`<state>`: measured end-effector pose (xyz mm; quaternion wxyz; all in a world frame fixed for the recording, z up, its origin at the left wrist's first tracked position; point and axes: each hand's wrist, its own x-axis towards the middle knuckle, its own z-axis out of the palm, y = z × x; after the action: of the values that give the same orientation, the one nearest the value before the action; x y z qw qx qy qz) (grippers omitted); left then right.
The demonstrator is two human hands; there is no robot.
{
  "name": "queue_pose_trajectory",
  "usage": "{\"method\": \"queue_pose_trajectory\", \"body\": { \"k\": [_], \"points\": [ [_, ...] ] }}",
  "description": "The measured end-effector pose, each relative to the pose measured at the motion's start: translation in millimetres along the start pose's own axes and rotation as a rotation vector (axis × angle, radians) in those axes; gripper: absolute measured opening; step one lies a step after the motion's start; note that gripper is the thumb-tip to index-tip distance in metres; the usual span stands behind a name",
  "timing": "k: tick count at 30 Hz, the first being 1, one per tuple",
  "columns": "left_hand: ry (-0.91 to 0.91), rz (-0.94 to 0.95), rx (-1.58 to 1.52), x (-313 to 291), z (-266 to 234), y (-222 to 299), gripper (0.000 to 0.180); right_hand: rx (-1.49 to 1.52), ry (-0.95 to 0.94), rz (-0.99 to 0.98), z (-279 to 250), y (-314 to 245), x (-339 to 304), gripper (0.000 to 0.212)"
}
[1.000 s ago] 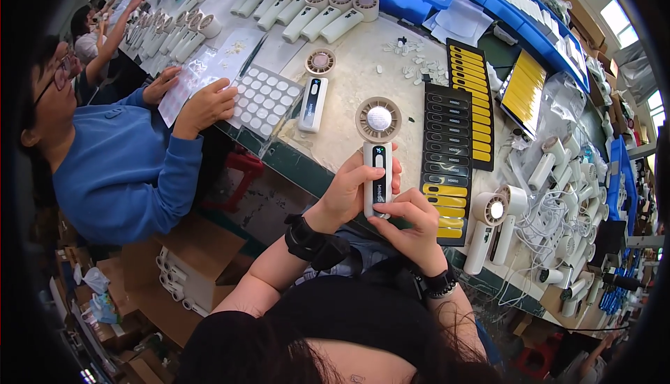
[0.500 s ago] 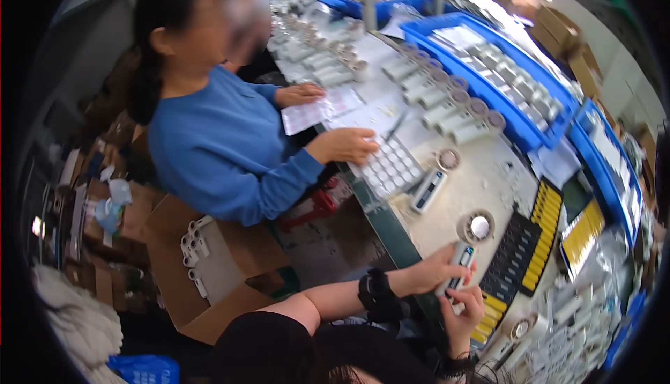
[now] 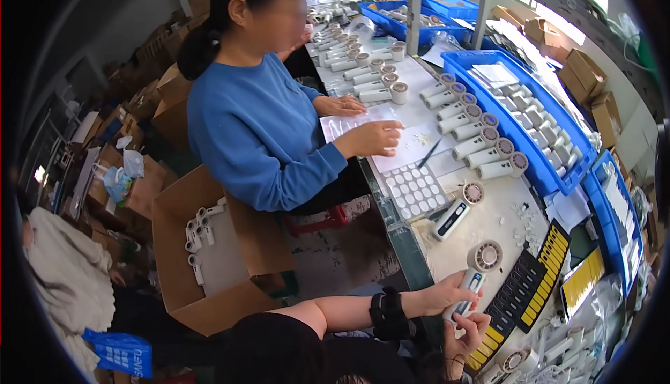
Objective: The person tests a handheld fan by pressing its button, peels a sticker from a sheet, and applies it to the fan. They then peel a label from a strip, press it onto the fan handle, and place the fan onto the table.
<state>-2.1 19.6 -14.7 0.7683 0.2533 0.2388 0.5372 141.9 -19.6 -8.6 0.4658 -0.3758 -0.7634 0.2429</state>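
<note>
A white handheld fan, with a round grilled head and a dark strip down its handle, is held over the table's near edge. My left hand is closed round the middle of the handle. Fingers of my right hand are closed at the handle's lower end, partly covering it. Just beyond lies another white handheld fan with the same dark strip. To the right of my hands is a black sheet of dark strip-shaped pieces, beside yellow strips.
A co-worker in a blue sweater sits at the left, hands over a pale sheet. A sheet of round white stickers lies nearby. Rows of fans, blue bins and bagged parts stand along the table. An open carton holds several fans.
The whole view has shifted, so the scene sits lower and further right. Both my hands still hold the fan. The co-worker's near hand has moved off the round sticker sheet toward the pale sheet.
</note>
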Motion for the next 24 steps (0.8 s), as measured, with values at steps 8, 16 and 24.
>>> {"method": "queue_pose_trajectory", "body": {
  "k": [8, 16, 24],
  "points": [
    [-0.002, -0.144, -0.123, 2, -3, 11, 0.035, 0.144, -0.018, 0.154, -5, -20, 17, 0.016],
    [0.077, -0.266, -0.102, 14, -8, 31, 0.035, 0.141, -0.160, 0.085, -19, -18, 18, 0.016],
    [0.043, -0.228, -0.264, 77, -59, 47, 0.019, 0.134, -0.116, 0.071, -24, -17, 15, 0.017]
  ]
}}
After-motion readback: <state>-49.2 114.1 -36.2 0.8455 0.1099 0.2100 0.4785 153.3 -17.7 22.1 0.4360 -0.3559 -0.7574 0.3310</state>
